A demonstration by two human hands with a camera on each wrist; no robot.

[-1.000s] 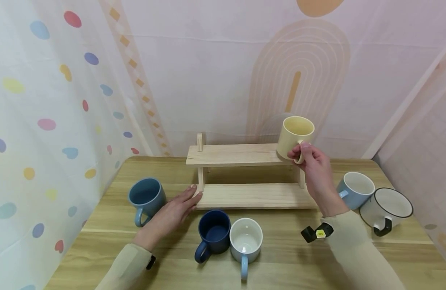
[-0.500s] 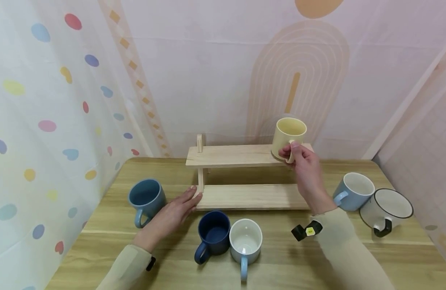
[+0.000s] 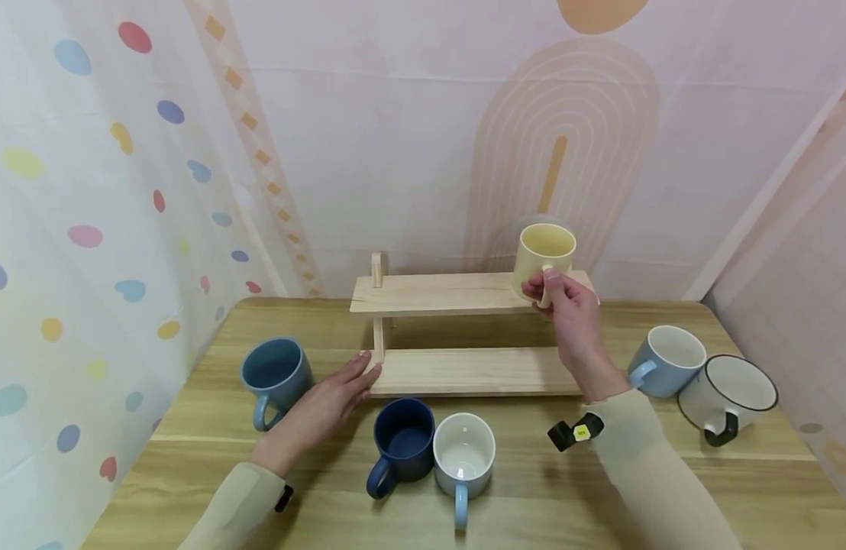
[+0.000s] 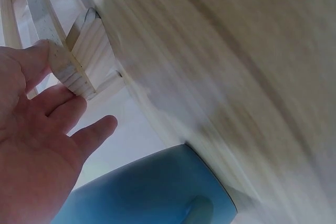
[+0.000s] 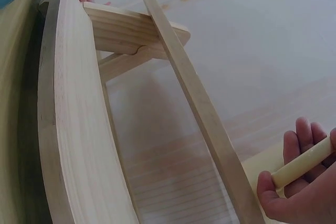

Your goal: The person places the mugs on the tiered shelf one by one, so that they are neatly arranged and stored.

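Observation:
My right hand (image 3: 577, 321) pinches the handle of a pale yellow mug (image 3: 543, 248), which stands upright at the right part of the upper board of a two-tier wooden shelf (image 3: 464, 370). In the right wrist view, thumb and fingers close round the yellow handle (image 5: 302, 166), while most of the mug's body is hidden. My left hand (image 3: 327, 405) holds the left end of the lower board. Up close in the left wrist view, that board end (image 4: 71, 74) sits between thumb and fingers. Beside this hand stands a teal-blue mug (image 3: 279, 378).
In front of the shelf, a navy mug (image 3: 405, 451) and a light-blue mug with white inside (image 3: 464, 458) stand side by side. Another light-blue mug (image 3: 663, 367) and a white enamel-style mug with black rim (image 3: 725, 397) are at right. A patterned curtain (image 3: 395, 153) hangs behind the wooden table (image 3: 533, 489).
My right hand has moved the yellow mug a little left along the upper board, and the shift slows in the last half second. The left hand stays on the shelf.

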